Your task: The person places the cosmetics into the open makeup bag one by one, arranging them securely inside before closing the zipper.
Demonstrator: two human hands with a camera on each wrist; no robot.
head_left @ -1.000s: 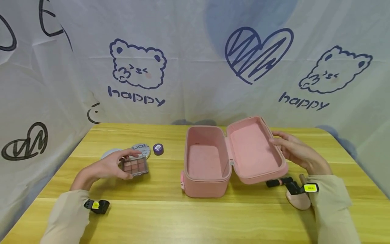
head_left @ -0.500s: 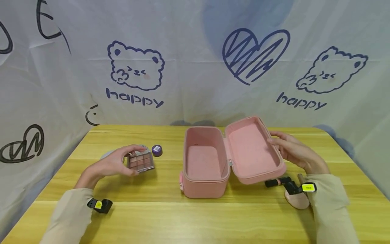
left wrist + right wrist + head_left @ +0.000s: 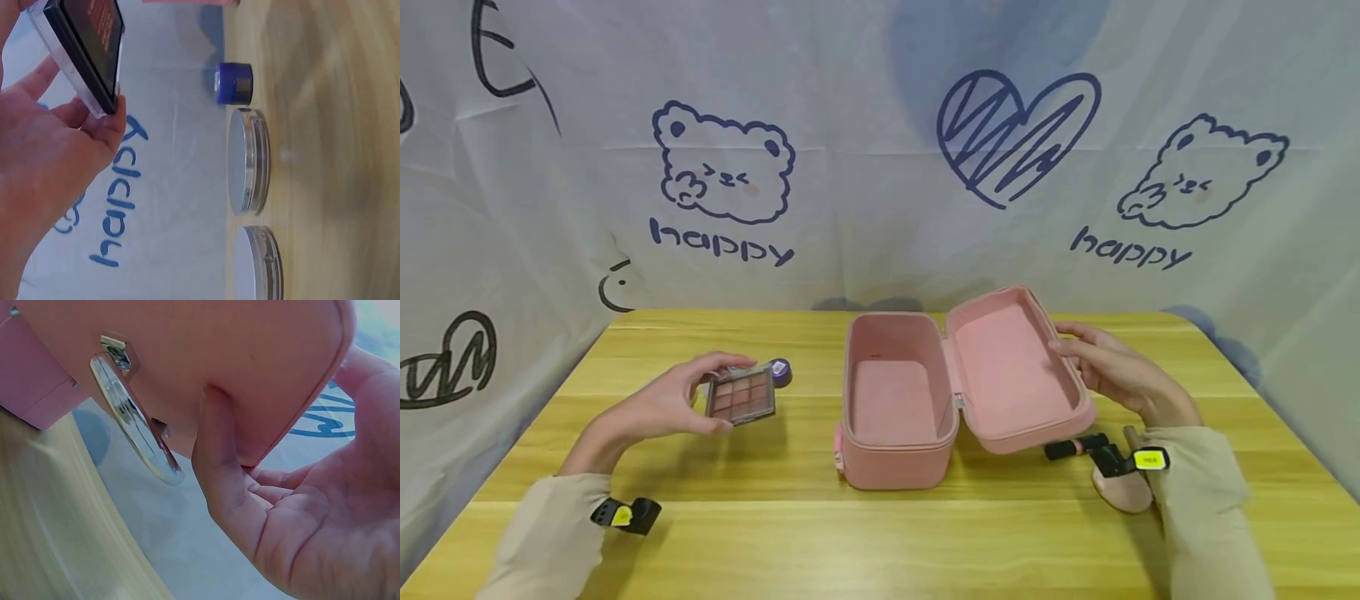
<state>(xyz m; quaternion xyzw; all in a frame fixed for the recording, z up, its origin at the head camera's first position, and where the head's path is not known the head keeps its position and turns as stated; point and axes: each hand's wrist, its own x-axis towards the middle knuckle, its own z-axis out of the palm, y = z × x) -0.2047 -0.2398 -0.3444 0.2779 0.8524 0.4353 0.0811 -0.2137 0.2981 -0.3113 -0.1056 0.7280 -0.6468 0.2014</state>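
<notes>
My left hand (image 3: 658, 404) grips a clear-lidded eyeshadow palette (image 3: 742, 395) by its edges, thumb at the near side and fingers at the far side. Its rows of pinkish pans face up towards the head camera. In the left wrist view the dark underside of the palette (image 3: 94, 47) shows, raised over the table. A pink makeup case (image 3: 895, 462) stands unzipped in the middle, its inside bare. With my right hand (image 3: 1123, 371) I hold the edge of its lid (image 3: 1015, 367), which is swung out to the right. The right wrist view shows a shiny carry handle (image 3: 134, 419) on the lid's outside.
Behind the palette sits a small purple jar (image 3: 782, 372). Two round compacts, one nearer the jar (image 3: 240, 162) and another (image 3: 253, 265) beside it, lie on the left. By my right forearm are a black lipstick tube (image 3: 1075, 447) and a beige round pad (image 3: 1123, 492).
My left hand has lifted the palette and carried it a little right and away from me, over the compacts in the head view. The right hand keeps the lid where it was.
</notes>
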